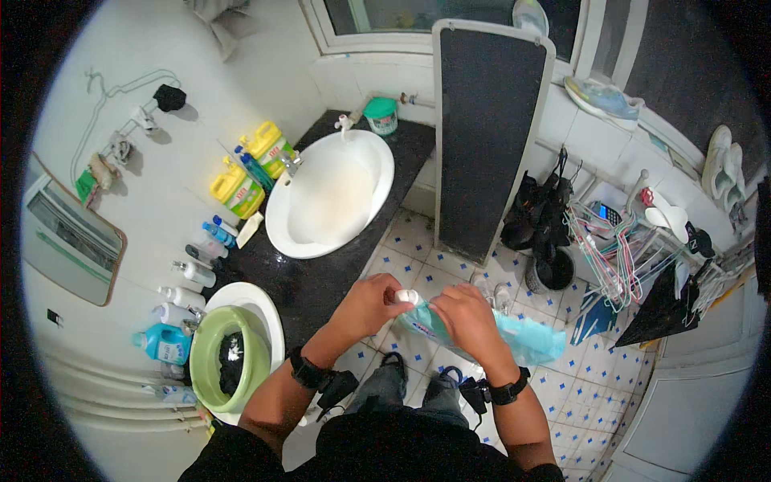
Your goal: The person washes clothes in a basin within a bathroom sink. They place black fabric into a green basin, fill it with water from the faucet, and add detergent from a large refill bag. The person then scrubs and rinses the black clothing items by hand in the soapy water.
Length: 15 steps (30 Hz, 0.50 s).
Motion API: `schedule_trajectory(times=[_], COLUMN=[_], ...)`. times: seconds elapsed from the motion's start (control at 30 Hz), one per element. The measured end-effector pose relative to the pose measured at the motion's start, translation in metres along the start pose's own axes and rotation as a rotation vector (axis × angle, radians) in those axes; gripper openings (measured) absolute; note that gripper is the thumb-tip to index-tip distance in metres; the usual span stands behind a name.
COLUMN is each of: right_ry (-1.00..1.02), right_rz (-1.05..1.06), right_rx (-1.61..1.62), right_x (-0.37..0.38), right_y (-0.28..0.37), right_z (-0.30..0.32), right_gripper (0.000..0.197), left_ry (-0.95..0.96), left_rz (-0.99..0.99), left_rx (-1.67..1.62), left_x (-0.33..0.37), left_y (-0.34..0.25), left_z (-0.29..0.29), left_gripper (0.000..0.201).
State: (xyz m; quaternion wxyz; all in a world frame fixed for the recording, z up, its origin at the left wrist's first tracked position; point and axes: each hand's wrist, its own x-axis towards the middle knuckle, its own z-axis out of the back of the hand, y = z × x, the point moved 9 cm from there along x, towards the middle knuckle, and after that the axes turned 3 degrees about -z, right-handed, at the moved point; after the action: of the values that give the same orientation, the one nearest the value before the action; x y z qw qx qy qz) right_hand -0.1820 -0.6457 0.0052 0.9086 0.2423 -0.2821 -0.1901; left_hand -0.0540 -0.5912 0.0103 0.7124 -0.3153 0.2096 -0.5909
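Note:
A light-blue translucent pouch with a white screw cap hangs tilted in front of me, over the tiled floor. My left hand is closed, thumb and fingers pinching the cap at the pouch's corner. Close beside it, my right hand grips the pouch's upper edge just behind the spout. The far end of the pouch sticks out past my right wrist. Whether the cap is loose or tight does not show.
On the dark counter, left, are a white washbasin, yellow jugs and several bottles. A green tub holding dark cloth sits in a second basin. Ahead stands an ironing board; hangers and a bin are right.

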Motion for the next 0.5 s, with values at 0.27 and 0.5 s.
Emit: schedule_trajectory(times=[0.27, 0.5], right_ry=[0.019, 0.069], right_rz=[0.141, 0.137], right_rx=[-0.025, -0.106], right_x=[0.028, 0.058], right_y=[0.056, 0.078], right_z=[0.003, -0.022], right_gripper=[0.007, 0.011], left_ry=[0.13, 0.097], left_rz=[-0.053, -0.362], left_rx=[-0.04, -0.077], left_x=[-0.018, -0.038], left_y=[-0.006, -0.017], left_z=[0.046, 0.08], left_gripper=[0.02, 0.03])
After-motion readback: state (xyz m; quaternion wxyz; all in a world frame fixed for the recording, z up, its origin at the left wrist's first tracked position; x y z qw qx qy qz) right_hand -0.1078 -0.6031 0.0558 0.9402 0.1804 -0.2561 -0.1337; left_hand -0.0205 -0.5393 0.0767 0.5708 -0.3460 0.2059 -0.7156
